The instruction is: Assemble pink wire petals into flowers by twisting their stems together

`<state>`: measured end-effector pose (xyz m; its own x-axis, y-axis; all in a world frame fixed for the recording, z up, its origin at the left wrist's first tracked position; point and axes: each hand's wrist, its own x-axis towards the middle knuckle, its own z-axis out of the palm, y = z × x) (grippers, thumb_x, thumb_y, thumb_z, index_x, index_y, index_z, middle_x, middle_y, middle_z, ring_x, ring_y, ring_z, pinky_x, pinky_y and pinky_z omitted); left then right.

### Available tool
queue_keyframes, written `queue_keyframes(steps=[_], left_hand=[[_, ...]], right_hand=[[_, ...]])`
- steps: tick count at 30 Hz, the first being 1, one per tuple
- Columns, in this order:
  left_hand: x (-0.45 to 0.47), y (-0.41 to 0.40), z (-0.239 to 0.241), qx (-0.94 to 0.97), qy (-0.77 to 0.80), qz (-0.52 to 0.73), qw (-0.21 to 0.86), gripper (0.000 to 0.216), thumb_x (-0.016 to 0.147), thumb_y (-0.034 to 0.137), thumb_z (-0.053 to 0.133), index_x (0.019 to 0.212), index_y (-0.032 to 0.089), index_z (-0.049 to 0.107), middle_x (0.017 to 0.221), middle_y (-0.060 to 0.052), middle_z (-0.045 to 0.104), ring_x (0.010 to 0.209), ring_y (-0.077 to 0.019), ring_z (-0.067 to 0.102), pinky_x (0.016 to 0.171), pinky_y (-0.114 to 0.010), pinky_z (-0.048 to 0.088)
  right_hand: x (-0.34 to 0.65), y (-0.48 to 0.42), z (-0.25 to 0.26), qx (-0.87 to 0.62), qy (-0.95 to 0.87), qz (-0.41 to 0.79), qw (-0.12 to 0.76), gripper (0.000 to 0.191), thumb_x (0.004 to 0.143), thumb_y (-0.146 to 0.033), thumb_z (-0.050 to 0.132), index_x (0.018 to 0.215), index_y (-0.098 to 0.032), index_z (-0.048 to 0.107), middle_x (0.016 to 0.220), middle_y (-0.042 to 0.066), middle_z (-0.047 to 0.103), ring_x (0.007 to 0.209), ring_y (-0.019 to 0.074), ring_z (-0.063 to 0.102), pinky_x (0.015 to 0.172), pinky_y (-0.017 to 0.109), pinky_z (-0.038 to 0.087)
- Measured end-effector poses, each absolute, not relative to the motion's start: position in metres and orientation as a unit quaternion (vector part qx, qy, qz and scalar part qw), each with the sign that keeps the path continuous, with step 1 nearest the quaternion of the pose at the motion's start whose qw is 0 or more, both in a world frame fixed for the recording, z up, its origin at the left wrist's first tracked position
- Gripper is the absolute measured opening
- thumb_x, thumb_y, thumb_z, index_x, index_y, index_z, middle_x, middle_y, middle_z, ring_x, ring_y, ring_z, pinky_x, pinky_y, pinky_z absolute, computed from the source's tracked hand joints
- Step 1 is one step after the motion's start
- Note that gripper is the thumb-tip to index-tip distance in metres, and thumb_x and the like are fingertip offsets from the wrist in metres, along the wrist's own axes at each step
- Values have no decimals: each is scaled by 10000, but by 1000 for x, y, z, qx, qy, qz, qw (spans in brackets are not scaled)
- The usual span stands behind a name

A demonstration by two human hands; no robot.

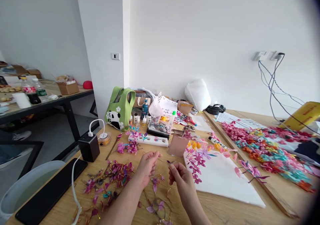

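Observation:
My left hand (149,165) is above the middle of the wooden table, its fingers curled and pinched together; whatever may be between the fingertips is too small to make out. Just to the right, my right hand (181,178) pinches a small dark purple petal (170,162) between thumb and forefinger. The two hands are close but apart. Beneath and left of them lie loose purple wire-stemmed flowers (120,171). One purple flower (155,185) rests on the table between my forearms. Right of my right hand, magenta blossoms (196,166) lie at the edge of a white foam board (225,178).
A power block (89,147) with a white cable and a black slab (53,191) line the left edge. Behind stand a green panda bag (119,109), small bottles, a white holed foam strip (150,140) and a cardboard box (178,145). Colourful flower pieces (265,148) heap beyond a wooden strip.

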<state>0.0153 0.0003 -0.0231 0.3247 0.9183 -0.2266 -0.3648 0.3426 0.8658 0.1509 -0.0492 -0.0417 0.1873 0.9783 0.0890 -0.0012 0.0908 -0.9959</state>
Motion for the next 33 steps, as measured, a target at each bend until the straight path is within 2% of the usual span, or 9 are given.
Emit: queue_keyframes(steps=[3,6,13,17,21,24,26,29,33], left_hand=[[14,-1,-20,452,365,437,687,451,615,493,726,884,162,578,479,120,296,391,-29,130,417,-213,80],[12,-1,-20,539,365,442,617,352,632,425,728,817,141,631,506,85,351,447,-56,242,460,-216,177],[15,-1,-25,615,374,445,533,196,705,330,633,645,152,577,547,31,446,535,-105,363,531,-230,273],[17,0,-29,532,422,440,588,196,648,289,662,595,159,525,494,50,429,476,-79,325,476,-214,225],[11,5,-30,384,417,350,746,287,551,302,708,579,190,445,391,121,242,367,-37,108,414,-225,43],[6,7,-28,367,391,317,783,375,487,317,738,550,206,385,383,134,206,349,-23,68,400,-235,9],[6,6,-26,365,383,324,784,390,479,334,753,565,200,397,374,136,212,341,-19,76,398,-233,3],[8,3,-23,383,389,359,757,384,497,368,772,623,178,463,370,135,251,336,-14,102,408,-224,10],[11,-1,-19,421,406,390,712,384,524,415,769,651,162,509,415,117,330,346,-14,139,422,-226,48]], right_hand=[[151,-50,-35,-457,-363,567,581,362,661,-479,719,656,-171,531,539,-34,497,447,95,444,428,215,350],[152,-51,-33,-425,-299,639,567,311,630,-399,742,665,-164,542,539,-32,508,428,82,430,397,197,310],[152,-50,-35,-432,-300,647,552,322,600,-406,741,666,-168,534,530,-39,485,414,78,394,384,196,287],[150,-52,-38,-523,-505,411,550,334,778,-486,590,651,-189,507,558,-21,477,478,121,441,461,242,351],[150,-56,-36,-531,-717,40,449,266,911,-260,415,679,-196,529,668,32,520,641,173,483,577,278,353],[151,-57,-36,-508,-762,-35,400,252,913,-181,388,726,-196,556,713,51,548,690,187,494,600,291,357],[153,-55,-38,-516,-745,11,422,242,921,-216,405,741,-194,565,726,51,560,695,185,518,611,295,388],[154,-52,-39,-543,-651,185,497,255,905,-382,462,825,-186,604,762,58,586,686,186,566,571,289,452],[155,-48,-38,-516,-445,454,575,525,815,-625,478,1029,-163,607,879,97,638,691,203,615,490,285,494]])
